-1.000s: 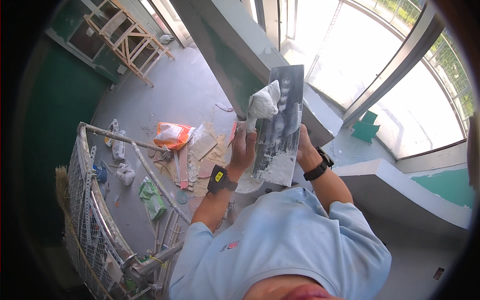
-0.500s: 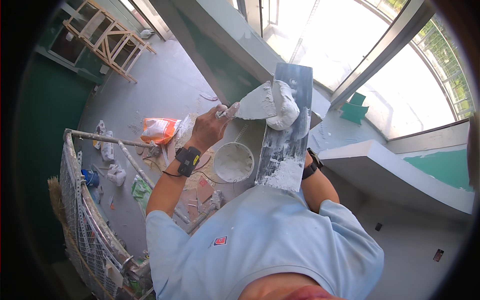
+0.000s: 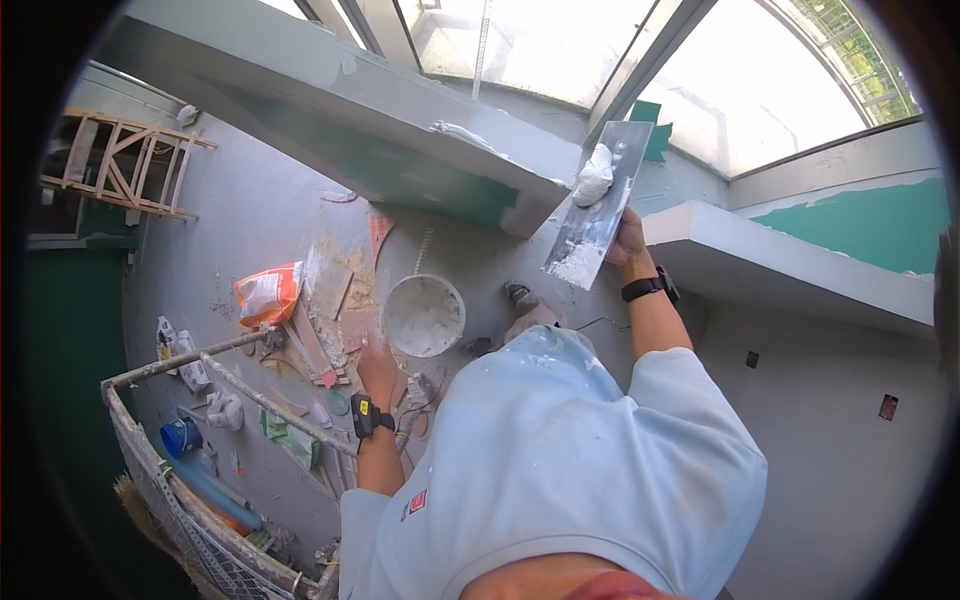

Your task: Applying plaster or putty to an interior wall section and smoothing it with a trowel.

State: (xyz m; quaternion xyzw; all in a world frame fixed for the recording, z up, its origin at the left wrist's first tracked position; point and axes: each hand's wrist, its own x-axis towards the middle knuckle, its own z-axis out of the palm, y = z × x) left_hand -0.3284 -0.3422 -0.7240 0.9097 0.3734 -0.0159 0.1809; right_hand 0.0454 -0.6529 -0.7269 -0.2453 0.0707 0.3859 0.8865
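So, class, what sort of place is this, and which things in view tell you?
Probably a building interior being renovated or finished: the right hand holds a flat plate bearing white paste, a bucket of similar pale material stands below, and board scraps lie nearby.

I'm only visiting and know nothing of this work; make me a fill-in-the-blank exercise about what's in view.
1. The right hand holds a flat board topped with a ____ lump.
2. In the picture, the large pale bucket is nearer the ____ hand.
3. At lower left, the small bucket is ____.
4. The bag is white and ____.

Missing words: white; left; blue; orange.
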